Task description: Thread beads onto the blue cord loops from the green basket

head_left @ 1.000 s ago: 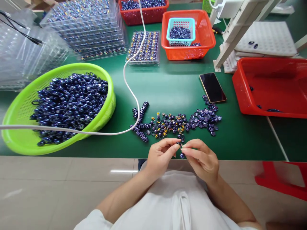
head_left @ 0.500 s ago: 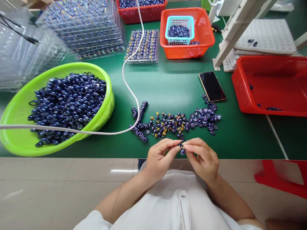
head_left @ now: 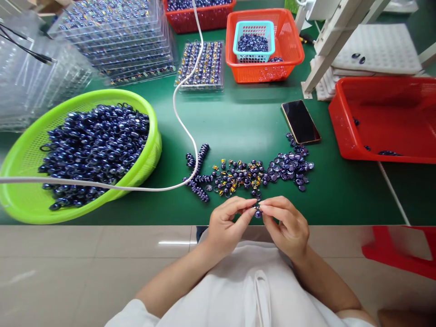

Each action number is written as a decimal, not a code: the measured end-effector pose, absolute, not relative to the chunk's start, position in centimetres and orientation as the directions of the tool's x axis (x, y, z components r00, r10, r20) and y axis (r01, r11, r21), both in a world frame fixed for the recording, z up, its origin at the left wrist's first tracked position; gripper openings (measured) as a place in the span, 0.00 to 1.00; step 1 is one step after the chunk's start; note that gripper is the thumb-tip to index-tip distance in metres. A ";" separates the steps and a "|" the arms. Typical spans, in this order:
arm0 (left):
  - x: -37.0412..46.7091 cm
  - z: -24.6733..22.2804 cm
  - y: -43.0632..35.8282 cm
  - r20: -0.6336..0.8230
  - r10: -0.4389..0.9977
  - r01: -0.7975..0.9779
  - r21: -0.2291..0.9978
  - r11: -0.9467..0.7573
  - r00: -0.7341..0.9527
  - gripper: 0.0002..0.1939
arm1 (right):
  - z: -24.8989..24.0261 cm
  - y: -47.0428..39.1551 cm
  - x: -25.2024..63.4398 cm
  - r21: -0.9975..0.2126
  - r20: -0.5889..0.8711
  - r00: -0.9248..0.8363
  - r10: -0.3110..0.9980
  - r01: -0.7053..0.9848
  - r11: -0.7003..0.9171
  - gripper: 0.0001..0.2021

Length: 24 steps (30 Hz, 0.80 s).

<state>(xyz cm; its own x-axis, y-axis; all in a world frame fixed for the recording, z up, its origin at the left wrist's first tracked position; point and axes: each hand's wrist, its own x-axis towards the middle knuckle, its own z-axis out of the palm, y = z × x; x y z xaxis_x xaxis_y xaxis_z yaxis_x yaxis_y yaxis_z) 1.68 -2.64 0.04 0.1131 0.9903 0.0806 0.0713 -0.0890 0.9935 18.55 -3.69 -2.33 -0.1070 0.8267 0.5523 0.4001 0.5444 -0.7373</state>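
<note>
At the front edge of the green table, my left hand [head_left: 229, 223] and my right hand [head_left: 286, 224] meet fingertip to fingertip. Both pinch one small dark piece with a shiny round dark-blue bead [head_left: 258, 213] showing below the fingers; the rest of it is hidden by the fingertips. Just beyond the hands lies a loose pile of dark beaded pieces with gold parts [head_left: 240, 178]. To its right are flat dark shiny pieces [head_left: 289, 168]. Rows of stacked dark pieces [head_left: 200, 181] lie to its left.
A lime-green basket [head_left: 155, 136] full of dark looped pieces stands left, with a white cable [head_left: 184, 129] across it. Behind are stacked clear trays [head_left: 136, 50], a filled tray [head_left: 200, 66] and an orange basket [head_left: 289, 41]. A phone [head_left: 300, 121] and red bin [head_left: 391, 113] sit right.
Hardly anything differs. The fingertips still pinch the small piece, and the bead under them sits slightly higher. The whole view has shifted a little.
</note>
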 end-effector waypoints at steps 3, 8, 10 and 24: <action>1.6 -0.2 -2.7 0.140 0.982 0.106 0.982 -0.154 0.128 0.11 | -2.4 -3.7 18.5 -0.704 0.567 -0.121 0.815 0.443 0.555 0.22; 1.7 -0.6 -2.6 0.272 0.952 0.135 0.947 -0.291 0.141 0.13 | -2.5 -3.7 18.5 -0.592 0.622 -0.174 0.764 0.534 0.604 0.20; 1.7 -0.7 -2.6 0.281 0.949 0.142 0.943 -0.300 0.142 0.13 | -2.4 -3.6 18.5 -0.579 0.621 -0.186 0.762 0.546 0.605 0.20; 1.7 -1.3 -2.8 0.079 0.989 0.104 0.990 -0.092 0.126 0.10 | -1.8 -3.3 17.8 -0.919 0.236 -0.021 0.972 0.320 0.230 0.06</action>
<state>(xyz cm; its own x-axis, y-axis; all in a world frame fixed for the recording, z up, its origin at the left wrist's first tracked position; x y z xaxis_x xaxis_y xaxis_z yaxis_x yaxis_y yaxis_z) 1.71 -2.82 -1.29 0.1262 0.9889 0.0786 0.1040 -0.0920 0.9903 17.76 -3.32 -1.77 -0.0211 0.9716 0.2358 0.3199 0.2300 -0.9191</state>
